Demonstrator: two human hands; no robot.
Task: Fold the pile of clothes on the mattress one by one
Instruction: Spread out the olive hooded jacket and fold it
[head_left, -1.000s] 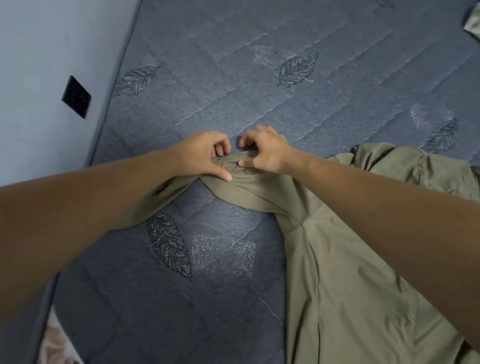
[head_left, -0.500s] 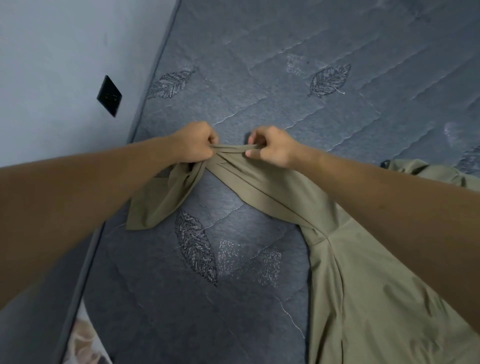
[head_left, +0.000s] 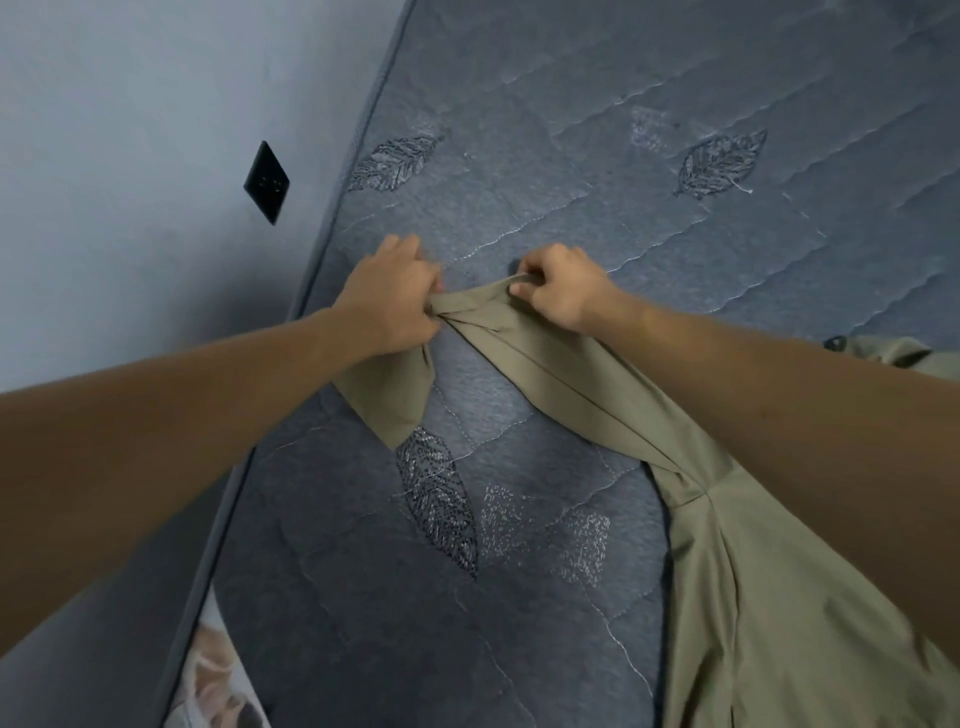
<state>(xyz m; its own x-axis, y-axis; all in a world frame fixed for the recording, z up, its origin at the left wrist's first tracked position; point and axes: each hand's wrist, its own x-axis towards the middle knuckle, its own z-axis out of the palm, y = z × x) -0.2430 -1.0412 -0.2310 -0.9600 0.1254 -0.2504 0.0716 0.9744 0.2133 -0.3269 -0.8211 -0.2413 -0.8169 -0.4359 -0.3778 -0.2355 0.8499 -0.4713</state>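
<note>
An olive garment (head_left: 769, 587) is spread over the right side of the blue quilted mattress (head_left: 597, 156), and 1 long sleeve is drawn out toward the wall-side edge. The sleeve end is held by both hands. The left hand (head_left: 389, 296) is closed in a fist around the bunched cuff, from which a loose flap hangs down onto the mattress. The right hand (head_left: 558, 293) is pinched shut on the upper hem of the same sleeve, just beside the left, with a short span of cloth stretched between the 2 grips.

The step in hand appears to be the straightening of the sleeve before it is folded in. Several things could go wrong from here. If the sleeve is pulled too hard, the body of the garment may be dragged across the mattress and its lay lost. The twist visible along the sleeve may be pressed into the fold if it is not shaken out first. The hanging flap could be trapped underneath and a lump left. Since the work is done close to the mattress edge, the cuff may slip off toward the wall (head_left: 130, 156) if released early.
</note>
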